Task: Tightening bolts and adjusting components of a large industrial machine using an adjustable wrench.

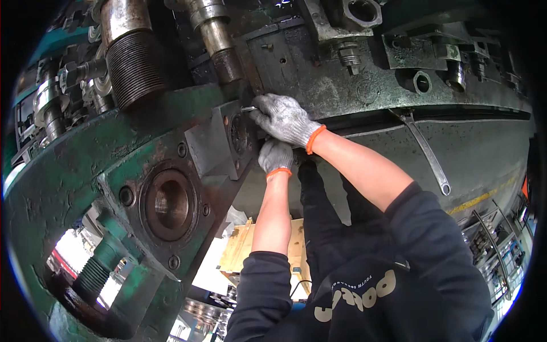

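Both my hands wear grey knit gloves with orange cuffs, close together beside a square flange point(238, 134) on the green machine frame point(74, 154). My right hand point(283, 118) is the upper one, its fingers closed round a thin, shiny metal rod point(249, 108) that sticks out to the left toward the flange. The rest of the rod is hidden in the glove, so its kind does not show. Just below, my left hand point(276, 156) is curled closed near the frame's edge. What its fingers hold, if anything, is out of sight.
A long spanner point(426, 149) hangs slanting from the dark machine ledge on the right. Thick threaded rods point(134, 68) stand at the upper left. A large round bore point(171, 205) opens in the near plate. Below lies a wooden crate point(238, 251).
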Available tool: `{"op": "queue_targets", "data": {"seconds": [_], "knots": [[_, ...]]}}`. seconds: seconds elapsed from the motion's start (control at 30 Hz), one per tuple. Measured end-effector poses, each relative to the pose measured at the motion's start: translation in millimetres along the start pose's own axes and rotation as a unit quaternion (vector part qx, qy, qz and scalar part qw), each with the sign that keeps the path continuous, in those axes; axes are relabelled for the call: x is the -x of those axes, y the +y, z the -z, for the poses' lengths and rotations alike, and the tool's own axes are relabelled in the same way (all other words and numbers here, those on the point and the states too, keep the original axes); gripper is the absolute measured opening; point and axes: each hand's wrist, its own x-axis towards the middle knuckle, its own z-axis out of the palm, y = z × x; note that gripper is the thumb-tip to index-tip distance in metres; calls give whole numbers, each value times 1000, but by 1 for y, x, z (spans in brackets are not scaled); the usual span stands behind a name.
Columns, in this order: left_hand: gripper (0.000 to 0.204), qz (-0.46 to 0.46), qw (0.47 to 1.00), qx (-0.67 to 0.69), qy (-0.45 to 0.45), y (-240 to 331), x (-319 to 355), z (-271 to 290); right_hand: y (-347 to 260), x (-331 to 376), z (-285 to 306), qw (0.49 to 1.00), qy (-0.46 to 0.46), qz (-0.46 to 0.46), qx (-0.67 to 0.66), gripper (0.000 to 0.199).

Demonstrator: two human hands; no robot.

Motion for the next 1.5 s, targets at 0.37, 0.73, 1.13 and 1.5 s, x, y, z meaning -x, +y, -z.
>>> {"op": "queue_targets", "data": {"seconds": [0.37,0.73,1.13,1.5], "knots": [[31,-122,913,248,301,-3,80,33,19,8,36,986,-17,-154,-60,33],[18,-156,844,229,458,51,77,187,-38,-22,21,590,-84,-540,-594,27],[18,-57,862,241,443,57,58,230,-42,-34,26,554,-139,-574,-586,27],[26,-23,826,466,317,92,20,274,-43,-31,3,502,-144,-576,-629,25]]}}
